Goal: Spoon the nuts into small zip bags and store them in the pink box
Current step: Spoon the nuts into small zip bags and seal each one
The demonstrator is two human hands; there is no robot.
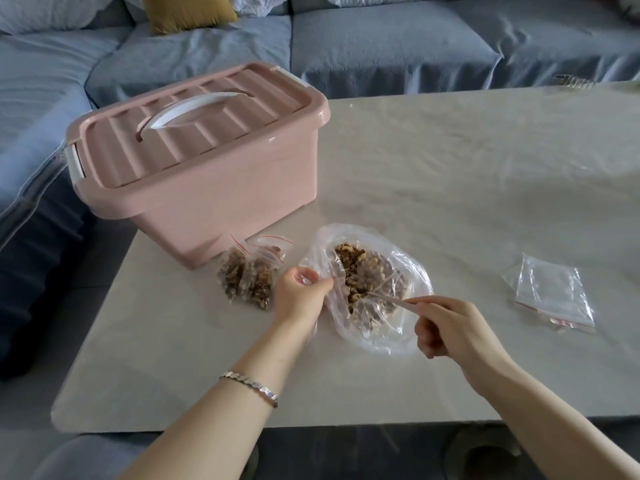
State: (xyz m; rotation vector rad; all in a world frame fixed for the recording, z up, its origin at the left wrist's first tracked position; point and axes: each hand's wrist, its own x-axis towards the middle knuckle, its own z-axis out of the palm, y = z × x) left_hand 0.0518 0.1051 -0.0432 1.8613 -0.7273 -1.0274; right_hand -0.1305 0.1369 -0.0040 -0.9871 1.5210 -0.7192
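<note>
A pale table (450,174) stood before a blue-grey sofa (381,39), with a yellow cushion (187,10) at 11 o'clock on the sofa. Near the middle of the table lay a big clear bag (412,271), its mouth open upward and a heap of nuts (367,275) inside. The left hand (299,292) pinched the bag's rim at its 9 o'clock edge, fingers curled round the plastic. The right hand (450,327), at the bag's 4 o'clock side, gripped the handle of a spoon (391,299). The spoon's long axis ran nearly level, its working end pointing toward 9 to 10 o'clock into the nuts. The bowl was hidden by plastic and nuts. Just to the left of the left hand, at 9 o'clock, lay filled zip bags (247,277), packed with nuts, their red-lined tops pointing to 12 o'clock and leaning against the pink box (207,202). The box sat at 10 o'clock with its lid (194,140) on and white handle (194,107) lying flat. Empty zip bags (550,292) lay flat at 3 o'clock, well apart from the big bag.
</note>
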